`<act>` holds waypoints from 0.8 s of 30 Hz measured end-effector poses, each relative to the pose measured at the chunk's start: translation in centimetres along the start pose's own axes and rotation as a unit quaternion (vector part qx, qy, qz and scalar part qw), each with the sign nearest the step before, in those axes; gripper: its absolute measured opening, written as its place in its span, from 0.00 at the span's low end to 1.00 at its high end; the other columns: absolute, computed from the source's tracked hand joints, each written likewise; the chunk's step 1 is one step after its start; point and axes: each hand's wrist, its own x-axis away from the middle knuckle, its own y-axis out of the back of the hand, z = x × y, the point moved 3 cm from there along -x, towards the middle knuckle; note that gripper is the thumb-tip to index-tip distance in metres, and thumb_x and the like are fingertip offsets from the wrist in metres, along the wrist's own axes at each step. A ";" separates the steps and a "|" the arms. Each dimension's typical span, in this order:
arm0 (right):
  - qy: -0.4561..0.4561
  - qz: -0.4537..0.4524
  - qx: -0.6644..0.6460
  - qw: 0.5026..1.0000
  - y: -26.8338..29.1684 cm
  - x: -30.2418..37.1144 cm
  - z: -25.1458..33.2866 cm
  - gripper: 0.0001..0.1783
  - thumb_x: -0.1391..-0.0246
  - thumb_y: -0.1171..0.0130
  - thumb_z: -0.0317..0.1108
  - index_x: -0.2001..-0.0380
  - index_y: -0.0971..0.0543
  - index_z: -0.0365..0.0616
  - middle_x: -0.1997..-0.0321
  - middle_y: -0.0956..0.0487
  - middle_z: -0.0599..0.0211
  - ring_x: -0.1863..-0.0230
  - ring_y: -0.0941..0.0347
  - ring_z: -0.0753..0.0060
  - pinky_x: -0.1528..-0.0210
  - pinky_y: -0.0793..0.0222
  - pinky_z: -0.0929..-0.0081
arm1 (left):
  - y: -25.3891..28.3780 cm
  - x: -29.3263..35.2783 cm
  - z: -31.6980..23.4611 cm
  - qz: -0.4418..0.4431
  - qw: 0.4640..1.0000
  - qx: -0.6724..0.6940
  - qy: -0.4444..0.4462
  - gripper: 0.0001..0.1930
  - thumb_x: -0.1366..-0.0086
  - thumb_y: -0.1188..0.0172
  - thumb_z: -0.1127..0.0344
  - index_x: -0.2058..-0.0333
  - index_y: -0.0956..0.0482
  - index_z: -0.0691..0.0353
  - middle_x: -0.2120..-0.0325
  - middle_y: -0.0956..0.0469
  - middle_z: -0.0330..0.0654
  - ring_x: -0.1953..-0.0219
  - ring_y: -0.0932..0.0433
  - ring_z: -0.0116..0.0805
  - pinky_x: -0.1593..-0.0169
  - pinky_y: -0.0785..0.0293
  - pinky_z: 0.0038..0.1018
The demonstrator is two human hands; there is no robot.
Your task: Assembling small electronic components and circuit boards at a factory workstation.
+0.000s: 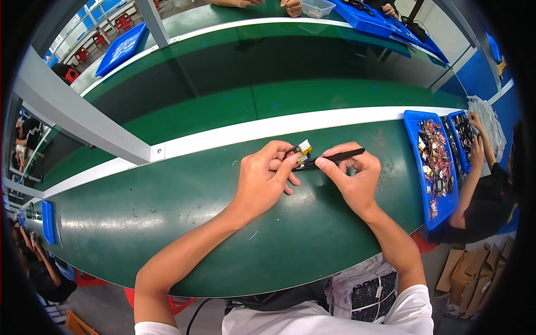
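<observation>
Over the green tabletop, my left hand pinches a small electronic assembly, with a silvery-white block, a strip of yellow tape and dark parts. Black tweezers lie in my right hand, gripped between thumb and fingers. Their tips point left and reach the assembly beside my left fingertips. My fingers partly cover the assembly, so its lower part is hidden.
A blue tray of many small similar parts stands at the right. Beyond it a co-worker's hands are over another blue tray. A dark-green conveyor belt runs behind a white rail. A grey post rises at left.
</observation>
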 end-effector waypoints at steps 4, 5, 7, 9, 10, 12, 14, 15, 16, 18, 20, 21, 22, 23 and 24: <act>-0.024 0.009 -0.004 1.000 0.1 -0.2 0.2 0.07 0.49 0.25 0.25 0.68 0.16 0.36 0.74 0.19 0.75 0.83 0.38 0.95 0.81 0.50 0.87 | 0.0 0.0 -0.1 0.007 1.000 -0.003 -0.006 0.12 0.27 0.45 0.73 0.50 0.26 0.77 0.64 0.17 0.51 0.70 0.15 0.32 0.72 0.16 0.25; -0.061 0.018 -0.036 0.997 0.3 -0.2 -0.2 0.07 0.48 0.26 0.24 0.67 0.16 0.35 0.73 0.18 0.73 0.81 0.35 0.94 0.80 0.47 0.88 | -0.1 0.0 -0.1 0.010 1.000 -0.001 -0.005 0.12 0.27 0.45 0.73 0.50 0.26 0.77 0.64 0.17 0.51 0.69 0.15 0.33 0.72 0.16 0.26; -0.099 0.028 -0.067 0.992 0.3 -0.3 -0.4 0.07 0.47 0.27 0.24 0.66 0.17 0.34 0.72 0.17 0.70 0.79 0.32 0.93 0.79 0.45 0.89 | -0.1 0.1 0.0 0.015 1.000 0.002 -0.008 0.12 0.27 0.45 0.74 0.50 0.27 0.77 0.64 0.17 0.51 0.69 0.15 0.33 0.72 0.16 0.26; -0.154 0.040 -0.166 0.973 0.0 -0.4 -0.2 0.07 0.44 0.30 0.22 0.64 0.18 0.32 0.69 0.16 0.63 0.71 0.22 0.85 0.73 0.32 0.88 | -0.1 0.1 -0.1 0.020 1.000 0.004 -0.009 0.12 0.27 0.46 0.74 0.49 0.27 0.77 0.64 0.17 0.51 0.69 0.15 0.34 0.72 0.15 0.26; -0.154 0.040 -0.165 0.973 0.0 -0.5 -0.1 0.07 0.44 0.30 0.22 0.64 0.18 0.32 0.69 0.16 0.63 0.71 0.22 0.85 0.73 0.32 0.88 | -0.1 0.2 -0.2 0.024 1.000 0.003 -0.010 0.13 0.27 0.45 0.75 0.49 0.27 0.77 0.64 0.17 0.52 0.68 0.15 0.34 0.72 0.15 0.27; -0.183 0.051 -0.186 0.964 0.1 -0.6 -0.2 0.06 0.43 0.32 0.20 0.63 0.19 0.31 0.67 0.15 0.57 0.64 0.17 0.75 0.63 0.23 0.83 | -0.2 0.2 -0.2 0.028 1.000 0.002 -0.010 0.13 0.27 0.45 0.75 0.49 0.27 0.77 0.64 0.17 0.52 0.68 0.14 0.34 0.71 0.15 0.27; -0.202 0.053 -0.186 0.960 0.1 -0.6 -0.1 0.06 0.43 0.32 0.20 0.63 0.19 0.31 0.66 0.15 0.56 0.63 0.17 0.74 0.62 0.22 0.82 | -0.1 0.2 -0.2 0.030 0.999 0.005 -0.014 0.13 0.28 0.45 0.75 0.49 0.27 0.77 0.64 0.17 0.52 0.68 0.14 0.35 0.71 0.15 0.27; -0.220 0.055 -0.186 0.956 0.2 -0.6 -0.1 0.07 0.43 0.32 0.21 0.63 0.19 0.31 0.66 0.15 0.56 0.62 0.16 0.73 0.61 0.21 0.81 | -0.1 0.2 -0.2 0.031 0.999 0.005 -0.013 0.13 0.28 0.45 0.75 0.49 0.27 0.77 0.64 0.17 0.52 0.68 0.14 0.35 0.71 0.15 0.27; -0.220 0.055 -0.186 0.956 0.2 -0.7 0.0 0.07 0.43 0.32 0.21 0.63 0.19 0.31 0.66 0.15 0.56 0.62 0.16 0.73 0.61 0.21 0.81 | -0.1 0.2 -0.2 0.031 0.999 0.005 -0.018 0.13 0.28 0.45 0.76 0.49 0.27 0.77 0.64 0.17 0.52 0.68 0.14 0.35 0.71 0.15 0.27; -0.242 0.058 -0.183 0.951 0.3 -0.8 0.0 0.07 0.43 0.31 0.22 0.63 0.19 0.31 0.65 0.15 0.55 0.63 0.16 0.73 0.61 0.22 0.81 | -0.2 0.3 -0.3 0.031 0.999 0.005 -0.023 0.13 0.28 0.46 0.76 0.49 0.27 0.77 0.64 0.17 0.52 0.68 0.14 0.34 0.71 0.15 0.27; -0.244 0.060 -0.185 0.950 0.5 -0.8 -0.2 0.08 0.43 0.31 0.23 0.63 0.19 0.31 0.65 0.15 0.55 0.63 0.16 0.73 0.60 0.22 0.81 | -0.3 0.3 -0.5 0.030 0.999 -0.010 -0.031 0.12 0.28 0.46 0.76 0.49 0.27 0.77 0.64 0.17 0.52 0.68 0.14 0.34 0.71 0.15 0.26; -0.246 0.062 -0.187 0.949 0.5 -0.8 -0.2 0.08 0.43 0.31 0.24 0.63 0.19 0.31 0.65 0.15 0.55 0.63 0.16 0.73 0.60 0.22 0.81 | -0.3 0.3 -0.5 0.030 0.999 -0.010 -0.031 0.12 0.28 0.46 0.76 0.49 0.27 0.77 0.64 0.17 0.52 0.68 0.14 0.34 0.71 0.15 0.26; -0.247 0.062 -0.187 0.949 0.6 -0.8 -0.2 0.08 0.43 0.31 0.24 0.63 0.19 0.31 0.65 0.15 0.55 0.63 0.16 0.73 0.60 0.22 0.81 | -0.3 0.4 -0.5 0.028 0.999 -0.016 -0.037 0.12 0.28 0.46 0.76 0.49 0.27 0.77 0.65 0.17 0.52 0.68 0.14 0.34 0.71 0.15 0.26; -0.252 0.066 -0.183 0.948 0.6 -0.8 -0.2 0.09 0.44 0.31 0.23 0.63 0.19 0.31 0.66 0.15 0.55 0.63 0.16 0.73 0.61 0.22 0.81 | -0.3 0.4 -0.4 0.026 0.999 -0.021 -0.043 0.12 0.28 0.45 0.76 0.49 0.26 0.76 0.65 0.17 0.51 0.68 0.14 0.33 0.71 0.15 0.26; -0.257 0.071 -0.180 0.947 0.7 -0.9 -0.2 0.09 0.44 0.30 0.23 0.62 0.19 0.31 0.66 0.15 0.55 0.63 0.16 0.73 0.61 0.22 0.82 | -0.3 0.4 -0.3 0.027 0.999 -0.022 -0.042 0.12 0.28 0.45 0.76 0.49 0.26 0.76 0.65 0.17 0.51 0.68 0.14 0.33 0.71 0.15 0.26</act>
